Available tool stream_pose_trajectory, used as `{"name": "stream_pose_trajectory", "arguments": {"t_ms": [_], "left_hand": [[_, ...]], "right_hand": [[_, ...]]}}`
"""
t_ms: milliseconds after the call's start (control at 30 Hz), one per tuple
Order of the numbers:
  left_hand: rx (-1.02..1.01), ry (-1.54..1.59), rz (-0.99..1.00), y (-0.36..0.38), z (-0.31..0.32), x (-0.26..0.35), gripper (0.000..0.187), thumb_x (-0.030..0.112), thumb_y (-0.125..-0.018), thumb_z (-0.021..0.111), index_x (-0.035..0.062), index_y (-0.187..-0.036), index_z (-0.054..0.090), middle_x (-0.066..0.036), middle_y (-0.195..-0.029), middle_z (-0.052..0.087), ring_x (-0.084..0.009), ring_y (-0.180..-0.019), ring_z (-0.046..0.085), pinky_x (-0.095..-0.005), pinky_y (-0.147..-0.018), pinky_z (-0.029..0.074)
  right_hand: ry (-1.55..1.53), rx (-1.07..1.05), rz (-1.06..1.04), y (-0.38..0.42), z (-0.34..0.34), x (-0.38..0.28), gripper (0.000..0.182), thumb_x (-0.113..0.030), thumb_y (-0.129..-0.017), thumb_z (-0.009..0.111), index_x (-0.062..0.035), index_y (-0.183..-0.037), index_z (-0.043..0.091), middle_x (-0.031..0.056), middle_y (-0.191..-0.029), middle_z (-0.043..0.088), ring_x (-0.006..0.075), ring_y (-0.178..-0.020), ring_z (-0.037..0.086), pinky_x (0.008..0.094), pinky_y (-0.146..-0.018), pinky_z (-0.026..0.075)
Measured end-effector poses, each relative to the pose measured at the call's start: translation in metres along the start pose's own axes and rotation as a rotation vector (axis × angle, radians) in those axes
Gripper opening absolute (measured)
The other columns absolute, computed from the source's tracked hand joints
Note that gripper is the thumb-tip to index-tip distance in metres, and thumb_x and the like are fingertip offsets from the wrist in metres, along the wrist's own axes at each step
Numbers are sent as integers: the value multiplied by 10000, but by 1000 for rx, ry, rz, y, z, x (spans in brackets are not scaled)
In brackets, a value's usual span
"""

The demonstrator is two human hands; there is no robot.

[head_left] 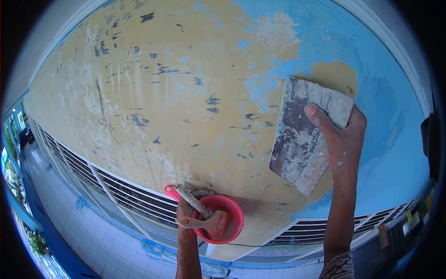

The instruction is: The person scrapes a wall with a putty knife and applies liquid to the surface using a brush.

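Observation:
My right hand (346, 137) is closed round the edge of a flat rectangular putty blade (297, 135), thumb on its near face. Grey and white dried filler cakes this blade, which lies tilted against or very near the wall (200, 125); contact cannot be made out. Lower down, my left hand (201, 192) grips a red plastic dipper (238, 214), its fingers partly hidden behind the bowl. A paintbrush (216, 226) with a wooden handle rests in the dipper, along with a smeared stick-like handle (190, 200) whose lower end is hidden.
Yellowish, scraped paint with dark marks covers much of the wall, and blue paint (395, 153) its right side. White-barred vents (125, 195) run below on the left, with more louvres (320, 231) at lower right. A tiled floor (107, 237) lies far below.

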State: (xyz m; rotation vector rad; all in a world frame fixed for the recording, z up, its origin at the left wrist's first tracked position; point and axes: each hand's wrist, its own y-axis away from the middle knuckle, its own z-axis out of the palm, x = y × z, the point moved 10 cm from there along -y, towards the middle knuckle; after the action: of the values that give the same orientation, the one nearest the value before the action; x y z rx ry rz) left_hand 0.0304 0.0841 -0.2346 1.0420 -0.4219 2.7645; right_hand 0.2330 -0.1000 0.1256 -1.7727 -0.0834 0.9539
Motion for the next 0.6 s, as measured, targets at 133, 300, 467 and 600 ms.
{"name": "stream_pose_trajectory", "arguments": {"t_ms": [133, 300, 467, 600], "left_hand": [[-3, -61, 9, -3, -8, -3, 373, 189, -1051, 339, -122, -1186, 495, -232, -1015, 656, -317, -878, 702, -376, -748, 646], [-29, -89, 4, 0, 1, 2, 364, 184, -1048, 355, -120, -1175, 511, -226, -1007, 665, -311, -863, 706, -373, -743, 642], [-37, -77, -22, -1, 0, 2, 401, 258, -1036, 394, -85, -1194, 529, -219, -1048, 677, -292, -923, 700, -352, -788, 620], [-54, 12, -15, 2, 5, -2, 414, 269, -1041, 383, -87, -1185, 538, -226, -1051, 675, -300, -927, 699, -362, -799, 621]], "right_hand": [[-20, -22, -49, 2, 7, 4, 295, -40, -811, 770, 40, -1073, 663, 104, -946, 712, 132, -818, 665, 276, -742, 539], [65, 7, -128, 0, 20, -14, 266, -34, -806, 765, 48, -1041, 671, 99, -923, 715, 128, -803, 659, 290, -732, 536], [52, 16, -32, 4, 17, -10, 229, -19, -810, 745, 50, -1016, 676, 91, -906, 719, 126, -761, 645, 293, -705, 519], [102, 30, -141, -1, 21, -19, 226, -11, -806, 737, 51, -1015, 677, 89, -911, 719, 130, -742, 647, 292, -701, 519]]}}
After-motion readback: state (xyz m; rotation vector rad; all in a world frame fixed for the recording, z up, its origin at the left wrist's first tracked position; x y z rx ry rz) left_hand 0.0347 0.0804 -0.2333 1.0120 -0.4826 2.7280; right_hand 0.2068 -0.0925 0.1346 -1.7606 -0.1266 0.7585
